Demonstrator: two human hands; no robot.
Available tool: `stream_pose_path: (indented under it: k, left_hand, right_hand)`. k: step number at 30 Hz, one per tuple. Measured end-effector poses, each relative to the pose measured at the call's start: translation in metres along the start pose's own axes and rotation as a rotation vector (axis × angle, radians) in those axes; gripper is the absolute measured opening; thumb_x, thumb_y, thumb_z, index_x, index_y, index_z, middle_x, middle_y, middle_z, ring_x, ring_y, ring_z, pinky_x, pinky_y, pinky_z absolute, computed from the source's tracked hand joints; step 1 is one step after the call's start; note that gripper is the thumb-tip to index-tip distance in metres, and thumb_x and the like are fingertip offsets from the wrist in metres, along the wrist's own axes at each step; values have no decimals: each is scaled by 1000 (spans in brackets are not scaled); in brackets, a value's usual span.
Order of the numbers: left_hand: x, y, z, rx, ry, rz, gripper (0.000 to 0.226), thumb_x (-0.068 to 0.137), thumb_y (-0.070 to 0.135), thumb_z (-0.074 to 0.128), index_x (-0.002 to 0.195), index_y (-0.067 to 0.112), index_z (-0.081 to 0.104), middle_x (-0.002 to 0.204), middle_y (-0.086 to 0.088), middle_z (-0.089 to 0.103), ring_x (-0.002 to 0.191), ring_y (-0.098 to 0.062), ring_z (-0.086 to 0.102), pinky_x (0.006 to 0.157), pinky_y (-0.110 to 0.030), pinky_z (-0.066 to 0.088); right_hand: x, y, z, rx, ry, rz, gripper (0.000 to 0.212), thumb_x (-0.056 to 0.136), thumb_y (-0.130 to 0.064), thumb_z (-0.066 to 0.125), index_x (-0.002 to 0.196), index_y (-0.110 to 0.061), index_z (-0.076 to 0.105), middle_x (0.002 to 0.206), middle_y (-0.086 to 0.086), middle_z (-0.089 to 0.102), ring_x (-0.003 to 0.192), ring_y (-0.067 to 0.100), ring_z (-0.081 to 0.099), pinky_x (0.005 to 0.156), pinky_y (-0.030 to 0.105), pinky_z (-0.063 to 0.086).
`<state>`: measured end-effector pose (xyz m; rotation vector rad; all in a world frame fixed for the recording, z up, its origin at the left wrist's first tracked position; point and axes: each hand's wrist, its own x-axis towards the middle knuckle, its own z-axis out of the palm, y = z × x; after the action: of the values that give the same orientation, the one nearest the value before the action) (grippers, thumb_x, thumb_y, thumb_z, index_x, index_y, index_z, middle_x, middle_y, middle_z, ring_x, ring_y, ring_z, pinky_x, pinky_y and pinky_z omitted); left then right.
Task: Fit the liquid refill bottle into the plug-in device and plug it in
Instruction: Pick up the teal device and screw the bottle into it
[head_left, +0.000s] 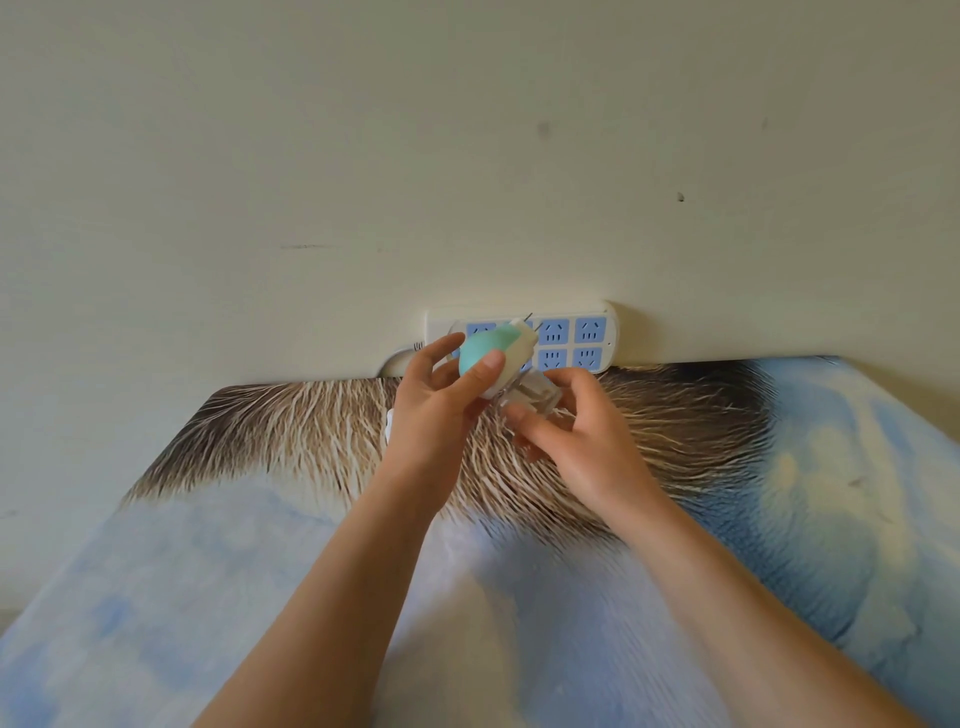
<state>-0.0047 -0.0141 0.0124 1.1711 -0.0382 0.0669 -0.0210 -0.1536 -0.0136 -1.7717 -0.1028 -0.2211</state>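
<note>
The left hand pinches the teal-and-white egg-shaped plastic plug-in device, thumb on its teal face. At its 4 o'clock, touching it, the clear plastic refill bottle sits in the right hand's closed fingertips (neck hidden). The white power strip with blue sockets lies at 12 o'clock against the wall.

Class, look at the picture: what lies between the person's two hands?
In the head view, the clear refill bottle entering the teal-and-white plug-in device, between left hand and right hand.
</note>
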Motion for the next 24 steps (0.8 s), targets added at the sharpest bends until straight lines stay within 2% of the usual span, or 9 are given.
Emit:
stream_pose_path:
  k: [3,7,10,13,16,19,22,24]
  left_hand:
    - [0,0,-1,5,5,-4,54,83,13,72,132,9,51,120,-18,67,97,-24,71,80,-29,57]
    - [1,1,-1,3,10,-2,53,83,12,71,132,8,51,120,-19,66,98,-25,70,77,-27,57]
    - [1,0,-1,9,7,2,54,83,13,72,133,8,51,120,-19,67,96,-23,71,76,-26,56]
    - [1,0,-1,3,3,5,57,80,15,73,132,9,52,119,-17,67,94,-21,72,75,-25,56]
    - [2,0,-1,-9,8,3,56,81,14,73,132,8,52,119,-18,67,96,-24,72,76,-27,57]
    - [2,-1,-1,-6,12,-2,54,82,13,73,132,9,52,119,-18,68,97,-26,72,77,-28,56]
    - [1,-1,0,-5,10,-4,54,82,14,73,132,8,52,119,-19,67,98,-27,72,78,-28,56]
    - [1,0,0,-10,10,-3,54,82,14,73,132,8,52,119,-19,67,99,-27,72,79,-29,57]
  right_hand:
    - [-1,-1,1,53,-14,-7,32,85,-39,70,109,-19,60,99,-1,69,85,27,72,81,55,57]
    - [0,-1,1,100,-21,-26,20,87,-34,69,103,-24,63,98,2,70,88,27,73,86,53,57]
    - [1,-1,3,179,-14,25,32,88,-27,69,116,-16,57,112,9,63,81,23,75,80,44,61]
    - [1,-1,3,207,-12,31,27,89,-27,67,112,-21,54,113,15,61,75,22,74,77,43,62]
    - [0,0,1,130,1,16,42,77,-41,75,111,-26,55,106,1,65,86,22,72,82,44,59]
    - [-1,0,1,12,25,3,48,74,-38,80,113,-29,54,101,-12,64,90,15,69,84,46,57]
    - [1,0,0,3,26,4,45,78,-35,78,115,-25,55,104,-9,63,89,17,70,82,46,58]
    - [1,0,1,76,9,16,42,81,-31,76,116,-20,56,103,-2,65,81,21,73,75,43,61]
